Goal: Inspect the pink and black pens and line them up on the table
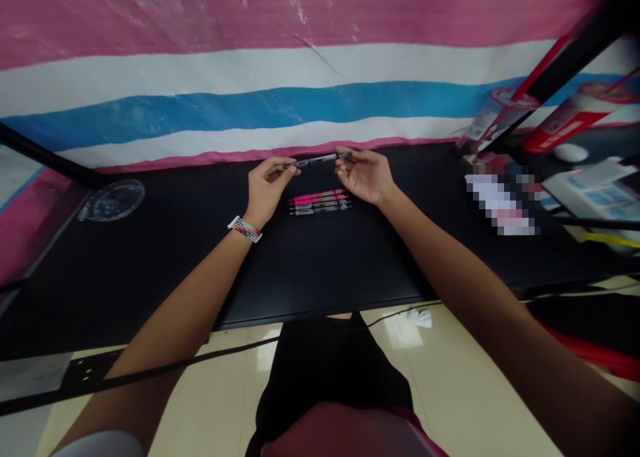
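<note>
A dark pen with a pale middle is held level between my two hands, above the black table. My left hand, with a colourful band on the wrist, pinches its left end. The thumb and fingertips of my right hand close on its right end. Just below on the tabletop lies a row of several pens, side by side and pointing left to right. The pink pens are at the back of the row, and dark and clear ones are nearer the front edge.
A clear round plastic lid lies at the left. Two drink cups with straws, one clear and one red, stand at the back right near a white mouse. A striped sheet hangs behind the table.
</note>
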The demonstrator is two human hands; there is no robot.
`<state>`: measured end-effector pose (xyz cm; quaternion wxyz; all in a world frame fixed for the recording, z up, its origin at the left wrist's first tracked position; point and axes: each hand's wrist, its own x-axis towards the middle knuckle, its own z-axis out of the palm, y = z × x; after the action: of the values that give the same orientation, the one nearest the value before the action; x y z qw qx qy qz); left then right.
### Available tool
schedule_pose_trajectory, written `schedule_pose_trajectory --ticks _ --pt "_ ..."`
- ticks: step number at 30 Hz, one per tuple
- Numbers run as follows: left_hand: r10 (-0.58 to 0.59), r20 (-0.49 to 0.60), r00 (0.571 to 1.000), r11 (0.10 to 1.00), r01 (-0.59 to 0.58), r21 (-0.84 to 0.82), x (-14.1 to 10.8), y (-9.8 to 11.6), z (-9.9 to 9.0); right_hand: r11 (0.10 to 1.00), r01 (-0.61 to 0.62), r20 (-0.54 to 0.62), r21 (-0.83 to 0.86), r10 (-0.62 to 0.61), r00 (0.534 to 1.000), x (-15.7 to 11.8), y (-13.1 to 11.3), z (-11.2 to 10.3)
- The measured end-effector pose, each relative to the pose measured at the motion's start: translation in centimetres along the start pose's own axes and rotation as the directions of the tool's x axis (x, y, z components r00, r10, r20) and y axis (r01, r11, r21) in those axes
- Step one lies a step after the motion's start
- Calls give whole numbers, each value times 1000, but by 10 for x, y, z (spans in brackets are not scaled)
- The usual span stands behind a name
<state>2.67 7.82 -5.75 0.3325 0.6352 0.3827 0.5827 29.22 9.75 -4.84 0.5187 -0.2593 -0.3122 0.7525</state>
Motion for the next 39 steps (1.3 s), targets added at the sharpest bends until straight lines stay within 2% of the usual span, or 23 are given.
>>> schedule_pose_trajectory --ticks 9,19,26,29,33,39 --pt "-14 49 999 1000 12 27 -3 3 1 998 -33 33 60 31 999 2 -1 -3" --pt "-39 47 998 999 39 5 -4 3 1 990 11 -27 -139 -15 1000 -7 -8 8" --pt "-50 39 998 999 51 -11 -3 2 1 1000 11 -82 -21 -13 997 -3 -2 8" --pt "-41 41 998 999 42 -32 -3 4 1 1000 21 -47 19 -20 999 -1 -1 4" --pt "-40 42 998 999 41 -22 -3 4 1 999 43 6 -10 -43 999 0 0 0" --pt "-31 51 998 999 32 -34 -3 2 1 1000 24 -68 16 -23 997 -2 0 5"
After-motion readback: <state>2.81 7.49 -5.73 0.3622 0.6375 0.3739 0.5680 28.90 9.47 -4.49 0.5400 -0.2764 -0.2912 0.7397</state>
